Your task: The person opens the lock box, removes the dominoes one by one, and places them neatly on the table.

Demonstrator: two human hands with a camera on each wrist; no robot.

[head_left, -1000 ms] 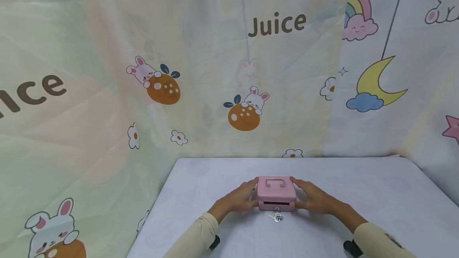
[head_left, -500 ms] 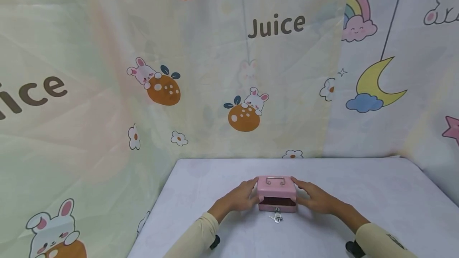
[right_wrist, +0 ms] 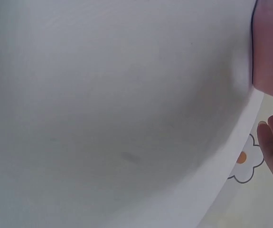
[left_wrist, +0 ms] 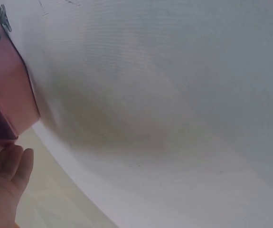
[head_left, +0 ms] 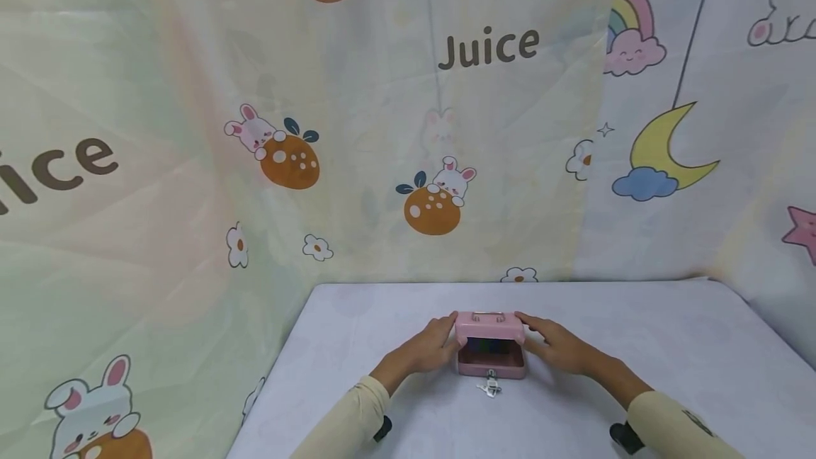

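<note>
In the head view a pink metal cash box [head_left: 491, 371] sits on the white table. Its lid [head_left: 489, 328], with a wire handle on top, is raised partway, and something dark bluish-green shows inside. Keys [head_left: 490, 387] hang from the lock at the front. My left hand [head_left: 426, 347] holds the lid's left side, thumb near its front edge and fingers toward the back. On the right side my right hand [head_left: 562, 350] holds the lid the same way. Each wrist view catches only part of the box, with the left fingertips [left_wrist: 26, 164] and right fingertips [right_wrist: 264, 135] by the lid.
The white tabletop [head_left: 370, 307] stretches around the box. A printed fabric backdrop [head_left: 357, 204] with bunnies, oranges and a moon rises behind the table and along its left and right. Dark straps [head_left: 627, 438] show at the wrists.
The lid has swung up and back from a narrow gap to a wide one, showing the inside. Both thumbs have risen with its front edge; the box's base stays in place.
</note>
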